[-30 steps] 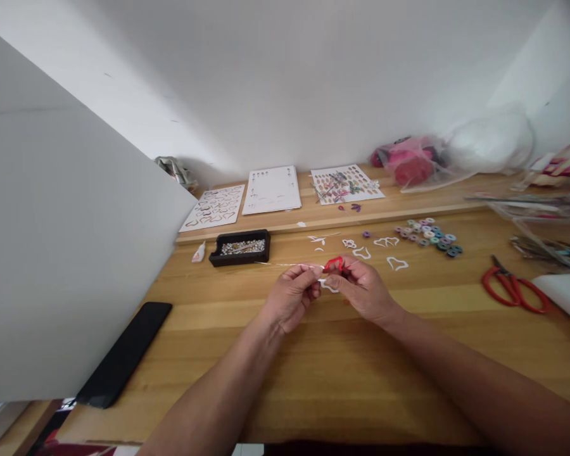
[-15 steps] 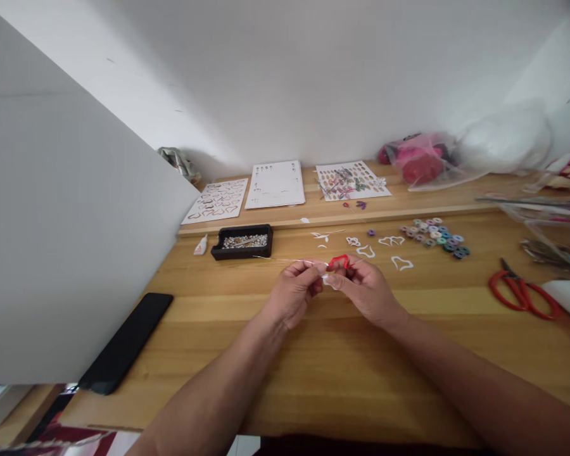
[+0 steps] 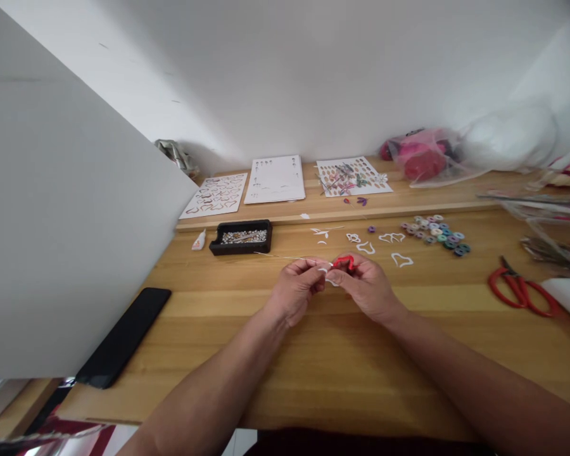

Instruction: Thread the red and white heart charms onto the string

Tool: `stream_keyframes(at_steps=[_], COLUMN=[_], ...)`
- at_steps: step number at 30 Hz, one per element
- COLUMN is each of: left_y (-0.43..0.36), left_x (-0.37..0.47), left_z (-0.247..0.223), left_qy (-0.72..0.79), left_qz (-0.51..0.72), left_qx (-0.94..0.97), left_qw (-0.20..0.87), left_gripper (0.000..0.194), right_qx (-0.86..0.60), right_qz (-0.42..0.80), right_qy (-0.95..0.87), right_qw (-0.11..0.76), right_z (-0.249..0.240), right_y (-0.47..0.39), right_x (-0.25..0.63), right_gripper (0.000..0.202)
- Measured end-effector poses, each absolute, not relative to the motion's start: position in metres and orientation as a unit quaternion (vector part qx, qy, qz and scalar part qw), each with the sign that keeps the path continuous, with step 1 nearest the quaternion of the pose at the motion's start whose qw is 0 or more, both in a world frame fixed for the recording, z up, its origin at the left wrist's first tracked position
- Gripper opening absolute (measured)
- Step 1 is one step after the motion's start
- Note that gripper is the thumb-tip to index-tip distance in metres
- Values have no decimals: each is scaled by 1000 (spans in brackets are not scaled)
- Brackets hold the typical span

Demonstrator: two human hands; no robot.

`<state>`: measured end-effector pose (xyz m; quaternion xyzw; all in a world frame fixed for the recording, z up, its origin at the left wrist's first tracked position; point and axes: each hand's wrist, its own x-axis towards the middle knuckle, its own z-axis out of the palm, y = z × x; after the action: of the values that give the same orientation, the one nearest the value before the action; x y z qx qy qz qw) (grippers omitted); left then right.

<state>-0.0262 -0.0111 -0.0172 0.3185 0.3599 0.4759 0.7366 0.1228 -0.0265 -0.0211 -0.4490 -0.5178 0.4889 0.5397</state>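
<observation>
My left hand [image 3: 298,286] pinches a white cut-out piece [image 3: 331,281] with a thin wire [image 3: 275,256] that sticks out to the left. Close against it, my right hand [image 3: 365,286] is closed on the same piece, whose upper part is wrapped in red thread [image 3: 344,260]. The fingertips of both hands nearly meet and hide part of the piece. Beyond the hands lie white curved cut-outs [image 3: 401,259], a small purple spool [image 3: 371,229] and a cluster of coloured spools [image 3: 439,232].
A black tray [image 3: 217,248] of beads and a small white bottle [image 3: 199,240] stand at the left, above a black phone [image 3: 123,335]. Red-handled scissors [image 3: 517,288] lie at the right. Paper sheets [image 3: 275,180] and plastic bags [image 3: 420,158] rest on the raised ledge.
The red-wrapped part has turned slightly between my fingers and sits a little further right. Both hands remain close together, and the camera view has shifted slightly.
</observation>
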Motion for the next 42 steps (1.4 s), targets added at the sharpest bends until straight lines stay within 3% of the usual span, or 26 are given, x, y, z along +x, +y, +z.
stream_keyframes(at_steps=[13, 33, 39, 42], left_y=[-9, -10, -12, -12], left_x=[-27, -20, -20, -20], left_z=[-17, -31, -33, -33], left_qy=[360, 362, 360, 394], left_qz=[485, 526, 518, 526], left_qx=[322, 404, 402, 422], left_qw=[729, 655, 664, 624], left_gripper=[35, 28, 41, 32], right_qx=[-458, -476, -475, -471], right_qz=[498, 555, 567, 571], right_qy=[-503, -318, -279, -262], right_qw=[539, 603, 613, 619], right_z=[-22, -30, -23, -19], right_y=[-31, -31, -28, -27], right_x=[124, 111, 114, 116], right_gripper=[27, 34, 32, 34])
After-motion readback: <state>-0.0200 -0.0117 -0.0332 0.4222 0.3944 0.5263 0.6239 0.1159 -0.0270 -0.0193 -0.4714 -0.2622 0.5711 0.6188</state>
